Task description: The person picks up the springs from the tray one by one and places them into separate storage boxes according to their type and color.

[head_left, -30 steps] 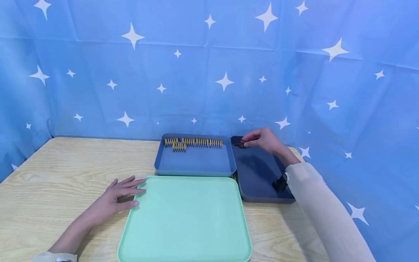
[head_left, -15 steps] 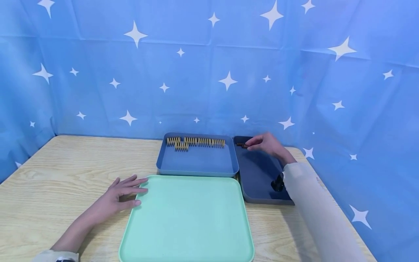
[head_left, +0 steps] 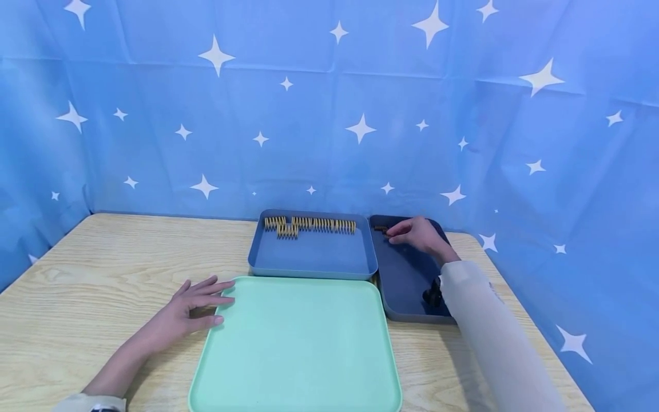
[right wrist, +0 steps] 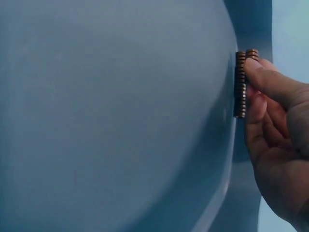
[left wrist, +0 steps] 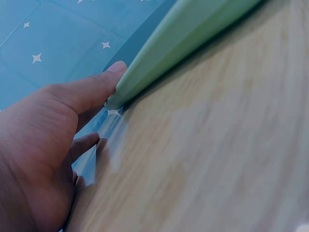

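Observation:
My right hand (head_left: 422, 234) reaches into the far left part of the dark blue tray (head_left: 407, 274). Its thumb and forefinger pinch a small dark brown spring (right wrist: 252, 53), largely covered by the fingertips. Right beside them, more brown springs (right wrist: 240, 84) form a line in the right wrist view; in the head view, one such spring (head_left: 380, 228) shows left of the fingers. My left hand (head_left: 177, 317) lies with fingers spread at the left rim of the mint green tray (head_left: 298, 343), its thumb touching that rim in the left wrist view.
A lighter blue tray (head_left: 314, 257) stands behind the green one, with several yellow springs (head_left: 324, 224) in a row along its back and another yellow spring (head_left: 287, 231) in front. All trays sit on a wooden table (head_left: 128, 252) before a blue starred curtain (head_left: 309, 114).
My right hand has come slightly toward me at the brown springs, with its fingers staying close together. The left hand keeps its place at the green tray. The head view has shifted a little.

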Demonstrator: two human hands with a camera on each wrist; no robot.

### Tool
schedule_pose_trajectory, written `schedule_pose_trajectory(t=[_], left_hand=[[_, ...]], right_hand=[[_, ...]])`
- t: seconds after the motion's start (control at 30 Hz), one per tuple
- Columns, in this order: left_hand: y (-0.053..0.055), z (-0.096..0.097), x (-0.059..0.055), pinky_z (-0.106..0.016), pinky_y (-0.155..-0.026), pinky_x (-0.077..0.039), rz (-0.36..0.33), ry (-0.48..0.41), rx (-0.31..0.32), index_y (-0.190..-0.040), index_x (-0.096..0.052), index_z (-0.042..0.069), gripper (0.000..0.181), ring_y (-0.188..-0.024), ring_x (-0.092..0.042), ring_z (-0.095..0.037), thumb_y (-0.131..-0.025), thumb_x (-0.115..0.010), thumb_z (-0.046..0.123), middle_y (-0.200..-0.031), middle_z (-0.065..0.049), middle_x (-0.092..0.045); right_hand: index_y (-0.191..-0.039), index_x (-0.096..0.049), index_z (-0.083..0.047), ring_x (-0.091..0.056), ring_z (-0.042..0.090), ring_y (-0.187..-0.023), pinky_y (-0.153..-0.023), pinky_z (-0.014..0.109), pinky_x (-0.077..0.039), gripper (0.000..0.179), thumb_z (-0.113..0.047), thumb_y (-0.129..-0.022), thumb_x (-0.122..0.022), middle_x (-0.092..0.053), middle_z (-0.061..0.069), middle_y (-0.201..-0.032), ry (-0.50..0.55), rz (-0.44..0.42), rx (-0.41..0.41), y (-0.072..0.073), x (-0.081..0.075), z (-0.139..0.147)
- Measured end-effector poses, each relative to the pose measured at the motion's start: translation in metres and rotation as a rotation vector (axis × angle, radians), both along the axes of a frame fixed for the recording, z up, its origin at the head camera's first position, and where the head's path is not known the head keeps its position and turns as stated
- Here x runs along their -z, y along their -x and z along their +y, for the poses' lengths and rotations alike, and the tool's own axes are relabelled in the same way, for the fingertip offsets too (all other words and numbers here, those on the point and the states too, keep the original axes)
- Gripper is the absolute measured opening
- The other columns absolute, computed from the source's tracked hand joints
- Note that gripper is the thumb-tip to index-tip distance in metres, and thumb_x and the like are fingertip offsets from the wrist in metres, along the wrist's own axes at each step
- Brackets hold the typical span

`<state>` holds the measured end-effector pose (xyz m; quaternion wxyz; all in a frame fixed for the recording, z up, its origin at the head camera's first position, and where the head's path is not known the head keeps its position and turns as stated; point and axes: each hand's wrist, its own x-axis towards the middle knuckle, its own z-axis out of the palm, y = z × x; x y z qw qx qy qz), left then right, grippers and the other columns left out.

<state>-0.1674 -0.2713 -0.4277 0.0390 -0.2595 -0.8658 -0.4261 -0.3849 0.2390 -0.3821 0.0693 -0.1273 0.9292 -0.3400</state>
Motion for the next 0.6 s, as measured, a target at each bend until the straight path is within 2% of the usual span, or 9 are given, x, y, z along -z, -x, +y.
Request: schedule_pose_trajectory(t=[0.13,0.4,0.6], left_hand=[[0.0,0.0,0.0,-0.069,-0.104,0.005,-0.008,0.003,-0.006,-0.122,-0.067,0.019,0.035,-0.138,-0.024,-0.042,-0.087,-0.071,0.023,-0.142,-0.005,-0.048],[0.0,0.0,0.0,-0.07,-0.103,0.004,0.001,-0.002,-0.004,-0.121,-0.067,0.018,0.034,-0.14,-0.024,-0.034,-0.087,-0.071,0.022,-0.142,-0.005,-0.049],[0.0,0.0,0.0,-0.07,-0.104,0.005,-0.007,0.001,-0.007,-0.121,-0.067,0.018,0.035,-0.138,-0.024,-0.041,-0.087,-0.071,0.023,-0.142,-0.006,-0.049]], right_hand=[[-0.105,-0.075,-0.015,-0.061,0.024,-0.096,-0.084,0.041,-0.05,0.018,-0.019,-0.087,-0.072,-0.069,0.006,-0.106,-0.005,0.0,0.039,0.0,0.004,0.0],[-0.104,-0.075,-0.013,-0.062,0.025,-0.094,-0.082,0.042,-0.051,0.018,-0.018,-0.087,-0.072,-0.07,0.006,-0.103,0.016,0.018,0.047,0.001,0.01,0.0],[-0.105,-0.074,-0.014,-0.062,0.025,-0.095,-0.082,0.041,-0.051,0.019,-0.018,-0.086,-0.073,-0.07,0.006,-0.103,0.041,0.014,0.075,0.003,0.013,0.001]])
